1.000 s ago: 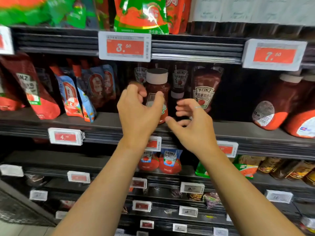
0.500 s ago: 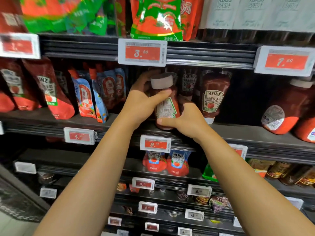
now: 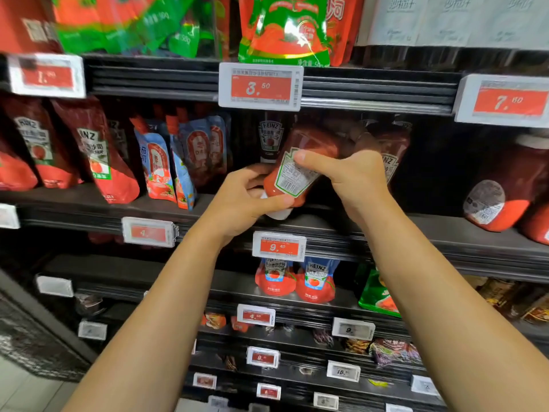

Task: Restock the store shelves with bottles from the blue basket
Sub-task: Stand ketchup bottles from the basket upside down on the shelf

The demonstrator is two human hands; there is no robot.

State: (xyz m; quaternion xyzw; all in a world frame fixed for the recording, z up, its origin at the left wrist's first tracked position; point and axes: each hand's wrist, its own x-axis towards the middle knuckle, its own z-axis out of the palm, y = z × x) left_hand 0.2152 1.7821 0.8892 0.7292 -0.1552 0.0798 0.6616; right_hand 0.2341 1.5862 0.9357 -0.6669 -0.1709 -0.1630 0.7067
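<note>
A glossy plastic Heinz ketchup bottle (image 3: 300, 165) is held w/ both hands in front of the dark metal shelf (image 3: 445, 233), tilted, white cap at lower left, red body leaning up to the right. The left hand (image 3: 246, 200) is curled round the cap end, thumb pressed along the bottle's lower edge. The right hand (image 3: 353, 176) grips the body from the right, thumb laid flat across the white back label w/ barcode. Behind it, more upside-down Heinz bottles (image 3: 271, 138) stand at the back of the same shelf. To the left, soft dark-red Heinz pouches (image 3: 98, 156) and blue spouted pouches (image 3: 157, 165) lean on that shelf. Far right, rounded squeeze bottles (image 3: 505, 185) w/ oval labels are seen. A white-framed price tag (image 3: 279, 246) reading 9.40 is clipped to the shelf edge just below the hands; another tag (image 3: 260, 86) reads 3.50 above.
</note>
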